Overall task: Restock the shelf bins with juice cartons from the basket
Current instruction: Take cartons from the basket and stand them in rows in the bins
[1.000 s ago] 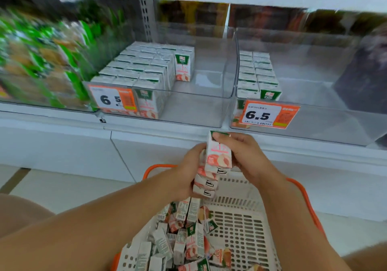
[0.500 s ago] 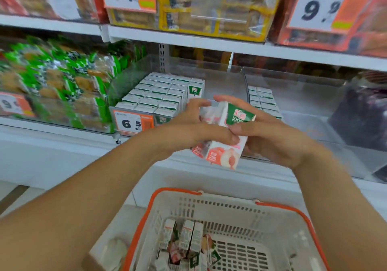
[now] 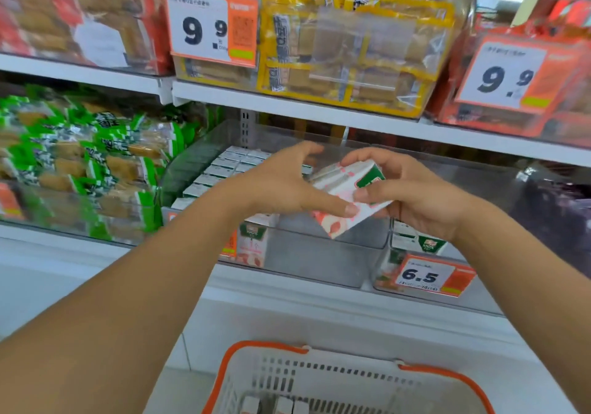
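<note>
Both hands hold a stack of small white, pink and green juice cartons [image 3: 343, 194], tilted, in front of the clear left shelf bin [image 3: 319, 253]. My left hand [image 3: 281, 183] grips the stack's left side with the thumb underneath. On the right side, my right hand [image 3: 412, 192] holds it with fingers over the top. Rows of the same cartons [image 3: 224, 170] fill the bin's left part; its right part is bare. A second clear bin [image 3: 425, 292] to the right holds a few cartons. The white basket with an orange rim [image 3: 243, 353] sits below, with carton tops just showing.
Orange price tags reading 6.5 [image 3: 425, 276] hang on the bins. Green snack packs [image 3: 80, 164] fill the bin at left. The shelf above [image 3: 319, 112] carries yellow and red snack packs with 9.9 tags. A dark package [image 3: 556, 208] lies at right.
Both hands have lifted the stack of cartons out of the basket and up to the left bin. The view has tilted up, so the basket now lies at the bottom edge.
</note>
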